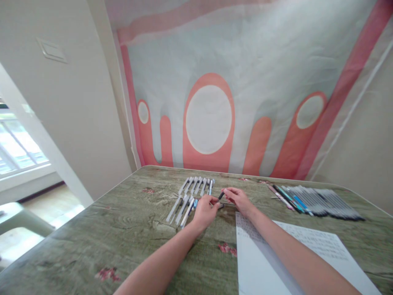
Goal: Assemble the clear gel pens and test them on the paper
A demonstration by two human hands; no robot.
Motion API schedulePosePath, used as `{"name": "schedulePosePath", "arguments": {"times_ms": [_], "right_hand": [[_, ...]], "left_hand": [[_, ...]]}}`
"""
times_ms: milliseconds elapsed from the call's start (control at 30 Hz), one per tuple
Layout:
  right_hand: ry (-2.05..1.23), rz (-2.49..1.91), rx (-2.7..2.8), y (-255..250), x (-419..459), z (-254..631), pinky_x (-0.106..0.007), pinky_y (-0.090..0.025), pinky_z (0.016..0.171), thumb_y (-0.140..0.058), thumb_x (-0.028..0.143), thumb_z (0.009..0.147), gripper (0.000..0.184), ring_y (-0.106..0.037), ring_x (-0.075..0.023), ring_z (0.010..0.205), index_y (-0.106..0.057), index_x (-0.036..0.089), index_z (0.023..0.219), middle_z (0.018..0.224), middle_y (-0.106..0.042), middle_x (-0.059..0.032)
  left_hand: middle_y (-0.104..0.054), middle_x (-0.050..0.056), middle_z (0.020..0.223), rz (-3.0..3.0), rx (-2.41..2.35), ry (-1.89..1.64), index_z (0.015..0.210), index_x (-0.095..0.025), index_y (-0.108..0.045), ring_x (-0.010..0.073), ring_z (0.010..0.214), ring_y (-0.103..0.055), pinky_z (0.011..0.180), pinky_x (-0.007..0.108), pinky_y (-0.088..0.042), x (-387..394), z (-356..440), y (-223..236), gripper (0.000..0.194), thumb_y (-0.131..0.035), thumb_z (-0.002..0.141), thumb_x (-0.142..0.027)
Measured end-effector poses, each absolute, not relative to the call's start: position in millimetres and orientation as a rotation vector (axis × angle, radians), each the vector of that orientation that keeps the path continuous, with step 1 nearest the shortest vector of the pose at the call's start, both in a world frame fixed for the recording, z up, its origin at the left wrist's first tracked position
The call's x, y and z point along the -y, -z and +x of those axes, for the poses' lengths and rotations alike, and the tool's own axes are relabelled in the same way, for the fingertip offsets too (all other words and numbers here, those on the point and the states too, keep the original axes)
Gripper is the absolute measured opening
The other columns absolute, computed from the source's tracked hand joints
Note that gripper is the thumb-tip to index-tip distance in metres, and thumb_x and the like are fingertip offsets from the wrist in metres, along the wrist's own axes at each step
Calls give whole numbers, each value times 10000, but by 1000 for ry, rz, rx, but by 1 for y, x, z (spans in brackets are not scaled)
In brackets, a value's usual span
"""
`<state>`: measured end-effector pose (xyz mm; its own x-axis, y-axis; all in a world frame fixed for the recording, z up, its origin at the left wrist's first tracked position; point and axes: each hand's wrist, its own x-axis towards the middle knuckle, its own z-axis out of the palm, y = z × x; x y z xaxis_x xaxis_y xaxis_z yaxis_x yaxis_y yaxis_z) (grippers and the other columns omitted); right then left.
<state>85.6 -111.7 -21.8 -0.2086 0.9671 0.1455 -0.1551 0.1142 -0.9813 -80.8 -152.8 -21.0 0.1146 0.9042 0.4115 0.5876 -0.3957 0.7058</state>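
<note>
My left hand (206, 211) and my right hand (238, 200) come together over the middle of the table. A short black pen piece (221, 196) spans the gap between them, pinched by the fingertips of both. Whether it is a cap or a grip section is too small to tell. A second dark piece (220, 206) shows beside the left fingers; I cannot tell if it is held or lying there. Left of my hands, pen parts lie in two rows: whitish clear tubes with dark bits in the far row (192, 185), and tubes and pens in the near row (181, 209).
Below my right forearm lies a white sheet with handwriting (256, 254). Farther right are several coloured pens (288, 198) and a long row of clear, black-tipped pens (328, 200). Behind the wood-patterned table (147, 241) stands a wall with a pink printed covering (208, 162).
</note>
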Motion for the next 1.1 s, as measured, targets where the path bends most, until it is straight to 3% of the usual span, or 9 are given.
{"name": "schedulePosePath", "arguments": {"times_ms": [167, 267, 367, 500, 633, 733, 833, 933, 1100], "right_hand": [[-1154, -940, 1413, 21, 112, 85, -240, -370, 506, -568, 499, 686, 339, -459, -106, 520, -624, 170, 741, 601, -552, -1], [-824, -951, 1550, 19, 119, 83, -255, -390, 533, -519, 456, 741, 299, -484, -129, 554, -593, 204, 884, 679, -570, -16], [-604, -889, 1855, 18, 125, 81, -292, -414, 654, -476, 364, 780, 296, -530, -161, 682, -559, 255, 1042, 838, -600, -40], [-493, -881, 2018, 20, 125, 81, -322, -396, 767, -435, 322, 797, 279, -529, -201, 864, -576, 265, 1030, 984, -592, -55], [-491, -1058, 1640, 22, 118, 87, -297, -414, 685, -415, 388, 811, 318, -532, -171, 727, -521, 235, 1069, 926, -599, -60], [-572, -1082, 1455, 22, 112, 93, -283, -424, 615, -388, 453, 815, 387, -525, -149, 635, -476, 224, 1114, 916, -602, -64], [-615, -1095, 1368, 20, 108, 97, -281, -422, 565, -367, 499, 809, 436, -512, -137, 580, -480, 225, 1128, 911, -607, -65], [-643, -1091, 1351, 15, 102, 100, -273, -409, 514, -382, 519, 794, 461, -509, -136, 563, -504, 221, 1124, 884, -618, -66], [-680, -1116, 1401, 7, 100, 117, -254, -387, 455, -436, 516, 765, 403, -508, -135, 533, -601, 195, 943, 763, -621, -56]], "left_hand": [[-603, 23, 744, 1893, -1471, -1184, 812, -132, -605, 118, 674, -530, 647, 244, -413, 148, -80, 23, 174, -552, 710, -263], [-614, 30, 717, 1752, -1446, -1178, 811, -116, -602, 114, 642, -540, 627, 237, -428, 144, -81, 24, 210, -549, 717, -297], [-621, 31, 721, 1701, -1371, -1181, 798, -114, -602, 113, 647, -551, 625, 227, -435, 143, -80, 23, 211, -553, 717, -303], [-622, 34, 752, 1760, -1257, -1098, 893, -119, -598, 114, 644, -552, 604, 220, -432, 153, -72, 15, 306, -528, 740, -375], [-619, 56, 846, 1930, -1128, -893, 1108, -134, -495, 131, 674, -566, 611, 237, -439, 181, -58, 4, 529, -572, 695, -456], [-592, 88, 1030, 2247, -855, -633, 1150, -175, -473, 201, 898, -562, 780, 300, -429, 209, -47, -6, 606, -618, 647, -480], [-486, 107, 1224, 2517, -555, -399, 1212, -193, -425, 264, 1117, -444, 952, 372, -309, 232, -38, -13, 693, -605, 634, -532], [-397, 129, 1305, 2654, -507, -284, 1249, -167, -377, 295, 1202, -344, 1008, 420, -215, 240, -33, -12, 770, -560, 635, -593], [-317, 130, 1358, 2700, -546, -274, 1285, -161, -325, 283, 1245, -277, 1026, 410, -189, 235, -34, -3, 792, -495, 666, -625]]}}
